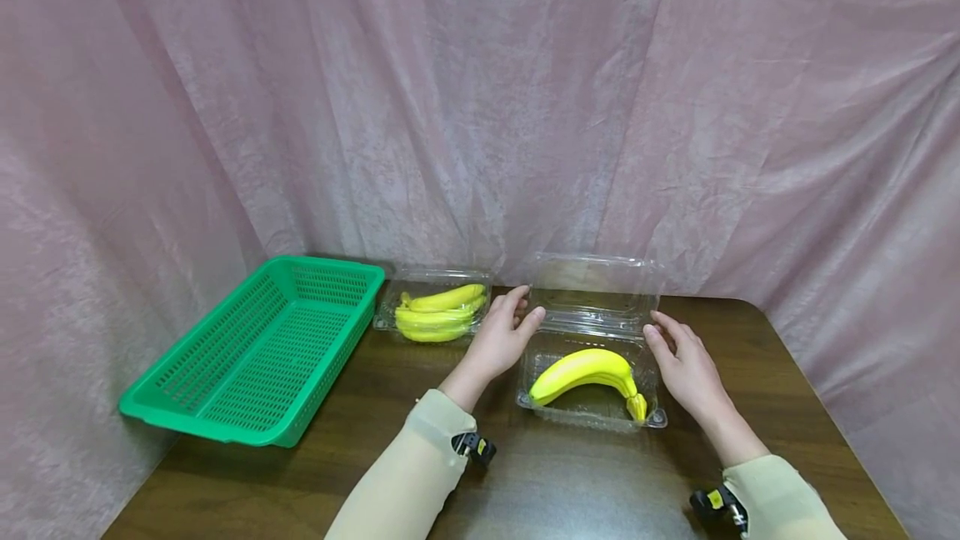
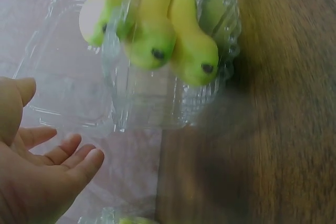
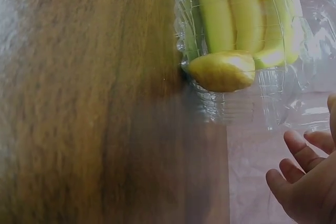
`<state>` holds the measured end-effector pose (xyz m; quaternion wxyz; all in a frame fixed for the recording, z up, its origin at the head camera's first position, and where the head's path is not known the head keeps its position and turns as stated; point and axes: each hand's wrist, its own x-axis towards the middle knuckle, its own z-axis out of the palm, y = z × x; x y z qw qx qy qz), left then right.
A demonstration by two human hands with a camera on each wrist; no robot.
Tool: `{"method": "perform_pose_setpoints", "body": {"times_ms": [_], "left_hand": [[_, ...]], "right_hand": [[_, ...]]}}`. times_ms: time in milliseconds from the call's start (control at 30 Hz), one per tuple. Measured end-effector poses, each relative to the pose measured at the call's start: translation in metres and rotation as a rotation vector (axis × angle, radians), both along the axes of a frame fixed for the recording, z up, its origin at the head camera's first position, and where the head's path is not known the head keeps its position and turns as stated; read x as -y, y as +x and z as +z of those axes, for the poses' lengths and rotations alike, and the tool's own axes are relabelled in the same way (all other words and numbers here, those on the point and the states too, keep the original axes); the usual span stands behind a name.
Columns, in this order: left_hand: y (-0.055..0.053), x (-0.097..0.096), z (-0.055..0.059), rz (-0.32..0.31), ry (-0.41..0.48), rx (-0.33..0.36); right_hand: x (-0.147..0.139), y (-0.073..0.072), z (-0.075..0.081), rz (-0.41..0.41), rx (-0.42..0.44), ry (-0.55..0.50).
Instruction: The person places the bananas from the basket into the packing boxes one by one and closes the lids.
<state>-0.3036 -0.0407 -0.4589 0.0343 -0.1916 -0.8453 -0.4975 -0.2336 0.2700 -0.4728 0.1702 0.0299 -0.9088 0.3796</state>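
Observation:
A clear plastic clamshell box lies in front of me with its lid tilted up at the back. Inside is a bunch of yellow bananas, its stem toward the right; the left wrist view shows several dark-tipped banana ends, the right wrist view the stem. My left hand is beside the lid's left edge, fingers relaxed and holding nothing. On the other side my right hand is near the lid's right edge, fingers loosely bent with nothing in them. Whether any fingertip touches the lid I cannot tell.
Left of the open box, a second clear box holds more bananas; its lid seems closed. A green perforated basket stands at the far left. Behind the brown wooden table hangs a pink curtain.

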Motion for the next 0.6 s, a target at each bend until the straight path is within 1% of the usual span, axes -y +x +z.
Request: {"method": "perform_pose_setpoints", "body": {"times_ms": [167, 267, 467, 600], "left_hand": [[0.002, -0.001, 0.003, -0.004, 0.009, 0.034], [0.004, -0.001, 0.005, -0.005, 0.007, 0.044], [0.007, 0.000, 0.004, -0.011, -0.013, 0.029], [0.010, 0.003, 0.002, -0.035, 0.013, 0.028]], "right_hand": [[-0.003, 0.001, 0.000, 0.025, 0.035, 0.007], [-0.003, 0.001, 0.001, 0.037, 0.042, 0.007], [-0.002, 0.002, 0.001, 0.042, 0.054, 0.001], [-0.002, 0.003, 0.001, 0.047, 0.067, -0.020]]}}
